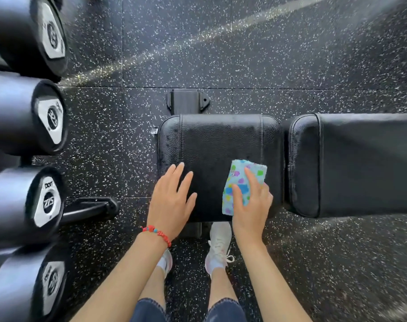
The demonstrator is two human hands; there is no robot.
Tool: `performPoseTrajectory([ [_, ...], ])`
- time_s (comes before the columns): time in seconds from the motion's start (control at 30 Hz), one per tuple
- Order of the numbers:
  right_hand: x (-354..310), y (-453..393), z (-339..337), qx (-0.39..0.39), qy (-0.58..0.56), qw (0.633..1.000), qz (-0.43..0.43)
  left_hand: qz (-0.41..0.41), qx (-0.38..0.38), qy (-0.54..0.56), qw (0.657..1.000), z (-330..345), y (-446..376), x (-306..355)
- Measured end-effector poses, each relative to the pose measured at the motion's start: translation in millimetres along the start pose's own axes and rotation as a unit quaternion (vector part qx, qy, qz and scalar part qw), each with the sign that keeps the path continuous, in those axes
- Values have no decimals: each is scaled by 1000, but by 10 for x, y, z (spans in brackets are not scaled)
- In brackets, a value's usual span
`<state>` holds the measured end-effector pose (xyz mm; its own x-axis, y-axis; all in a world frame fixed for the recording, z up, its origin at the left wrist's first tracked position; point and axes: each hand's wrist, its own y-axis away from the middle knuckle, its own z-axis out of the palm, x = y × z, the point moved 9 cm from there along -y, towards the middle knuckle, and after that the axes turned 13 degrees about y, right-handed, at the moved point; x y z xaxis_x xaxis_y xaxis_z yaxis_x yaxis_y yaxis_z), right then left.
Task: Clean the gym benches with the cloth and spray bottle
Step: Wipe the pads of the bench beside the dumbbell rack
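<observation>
A black padded bench seat point(218, 140) lies below me, with the longer back pad point(360, 163) to its right. Its leather looks damp with fine droplets. My right hand point(251, 205) presses a folded light-blue cloth with coloured spots point(238, 180) flat on the seat's near right part. My left hand point(172, 201) rests flat on the seat's near left edge, fingers spread, holding nothing; a red bead bracelet point(157, 233) circles its wrist. No spray bottle is in view.
Several black dumbbells point(28, 117) on a rack fill the left edge. The bench's foot bracket point(186, 102) juts out beyond the seat, and a black frame bar point(91, 209) lies at the left. My white shoes point(218, 245) stand on speckled rubber flooring point(244, 54).
</observation>
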<state>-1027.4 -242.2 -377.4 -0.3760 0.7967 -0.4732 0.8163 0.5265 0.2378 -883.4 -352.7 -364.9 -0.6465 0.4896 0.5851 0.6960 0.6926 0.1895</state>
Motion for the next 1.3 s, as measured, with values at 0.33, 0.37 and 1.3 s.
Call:
performPoseTrajectory([
  [0.33,-83,54,116,24,-25,998,52,-25,-4,-11,1000,143,-9,-326],
  [0.37,-97,44,137,21,-23,998,50,-24,-3,-8,1000,161,-10,-331],
  [1.3,-662,22,301,71,123,980,-140,-9,54,-12,998,258,-11,-351],
])
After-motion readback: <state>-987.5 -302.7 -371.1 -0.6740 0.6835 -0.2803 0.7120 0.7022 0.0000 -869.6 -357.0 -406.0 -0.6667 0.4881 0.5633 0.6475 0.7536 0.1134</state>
